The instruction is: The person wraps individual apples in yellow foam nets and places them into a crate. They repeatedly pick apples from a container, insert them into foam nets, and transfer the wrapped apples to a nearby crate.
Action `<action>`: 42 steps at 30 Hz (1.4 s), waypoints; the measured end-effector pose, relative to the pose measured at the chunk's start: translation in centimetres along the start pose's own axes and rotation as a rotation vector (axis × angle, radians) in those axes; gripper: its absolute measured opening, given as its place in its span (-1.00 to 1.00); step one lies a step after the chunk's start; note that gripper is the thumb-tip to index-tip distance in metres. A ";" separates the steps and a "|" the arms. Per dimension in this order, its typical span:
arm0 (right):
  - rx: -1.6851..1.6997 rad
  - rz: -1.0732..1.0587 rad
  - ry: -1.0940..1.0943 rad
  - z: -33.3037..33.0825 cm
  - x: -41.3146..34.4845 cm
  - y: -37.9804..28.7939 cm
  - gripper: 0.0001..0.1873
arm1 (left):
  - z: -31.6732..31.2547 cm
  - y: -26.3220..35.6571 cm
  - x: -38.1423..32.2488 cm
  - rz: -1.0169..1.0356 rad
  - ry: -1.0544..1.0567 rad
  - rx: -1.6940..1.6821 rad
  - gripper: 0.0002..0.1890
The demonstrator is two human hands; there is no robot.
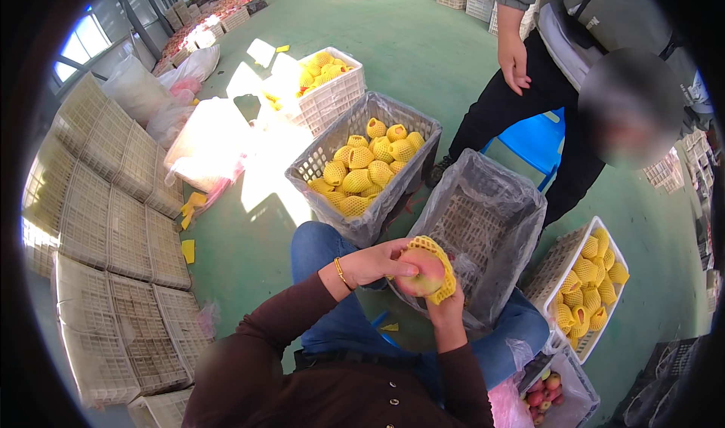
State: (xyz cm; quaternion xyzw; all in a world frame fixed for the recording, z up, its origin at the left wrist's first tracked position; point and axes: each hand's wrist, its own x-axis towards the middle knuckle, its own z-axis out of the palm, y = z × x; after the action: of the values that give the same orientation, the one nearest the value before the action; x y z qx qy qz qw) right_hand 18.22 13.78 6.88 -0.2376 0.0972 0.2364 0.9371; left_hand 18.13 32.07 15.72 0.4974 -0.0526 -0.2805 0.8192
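Note:
A pinkish-red apple (420,274) is held up between both my hands, above the near edge of a plastic-lined crate (481,218). My left hand (378,265) grips the apple from the left, its thumb lying across the front near the stem hollow. Around the apple's top and right side sits a yellow foam net sleeve (447,278), leaving the front bare. My right hand (444,306) holds the sleeved side from below and the right; its fingers are mostly hidden behind the fruit. Inside the lined crate only its plastic liner and slatted bottom show.
A dark lined crate (289,173) of sleeved apples stands ahead, a white crate (334,108) beyond it. Right are another white crate (595,349) and a crate (589,394) of bare apples. A person (510,88) stands by a blue stool (529,145). Stacked crates (127,247) line the left.

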 end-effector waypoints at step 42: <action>-1.137 -0.113 -0.057 -0.2 12.9 9.3 -0.41 | -30.1 -6.6 4.9 -0.047 1.168 0.761 -0.14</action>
State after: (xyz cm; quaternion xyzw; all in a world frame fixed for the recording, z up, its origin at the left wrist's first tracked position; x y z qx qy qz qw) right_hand 24.86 26.00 -0.80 -0.7027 -0.0835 0.2073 0.6754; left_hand 30.53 50.87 -5.87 0.8203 0.3126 0.0530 0.4760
